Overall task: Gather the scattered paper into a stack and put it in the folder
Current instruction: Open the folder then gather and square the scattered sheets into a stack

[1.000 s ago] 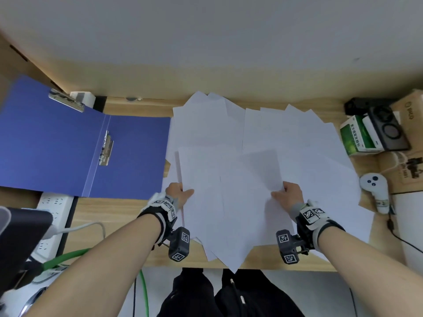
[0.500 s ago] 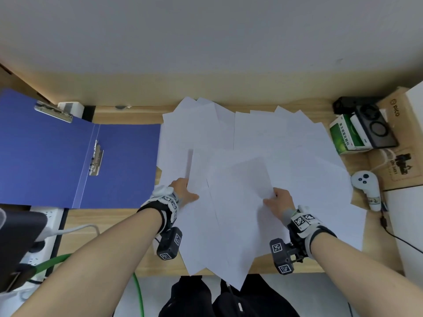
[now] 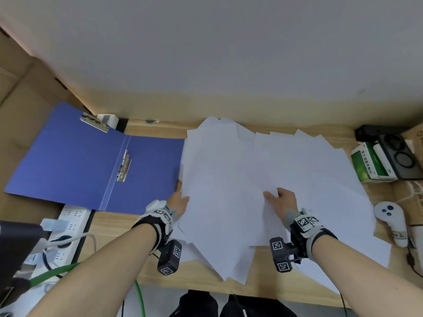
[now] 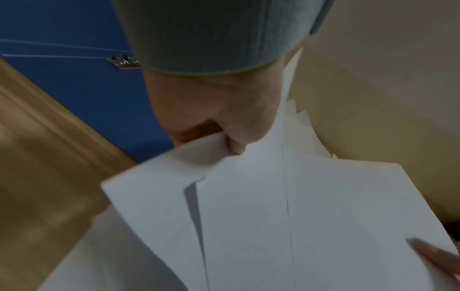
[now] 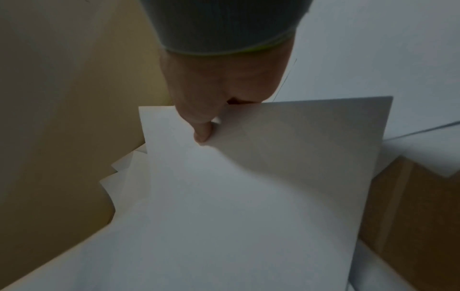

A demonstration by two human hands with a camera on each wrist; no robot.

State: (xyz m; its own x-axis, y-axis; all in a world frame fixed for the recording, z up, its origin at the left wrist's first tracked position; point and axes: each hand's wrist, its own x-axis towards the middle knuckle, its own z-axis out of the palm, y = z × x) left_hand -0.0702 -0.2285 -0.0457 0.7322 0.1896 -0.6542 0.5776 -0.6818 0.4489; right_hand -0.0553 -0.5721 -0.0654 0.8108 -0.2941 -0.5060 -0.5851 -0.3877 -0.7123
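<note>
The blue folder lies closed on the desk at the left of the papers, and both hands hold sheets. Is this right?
Not quite: the blue folder lies open, as the head view shows. It is left of the papers, and the left hand and right hand both hold sheets.

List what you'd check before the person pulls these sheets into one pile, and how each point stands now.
1. Left hand has a grip on the sheets' left edge: ok, fingers tucked under.
2. Right hand pinches a sheet: ok.
3. White paper squared into a stack: not ok, fanned across the desk.
4. Blue folder open, flat: ok.
5. Folder's metal clip free of paper: ok.
6. Sheets overhanging the desk's near edge: not ok, several stick out.
</note>
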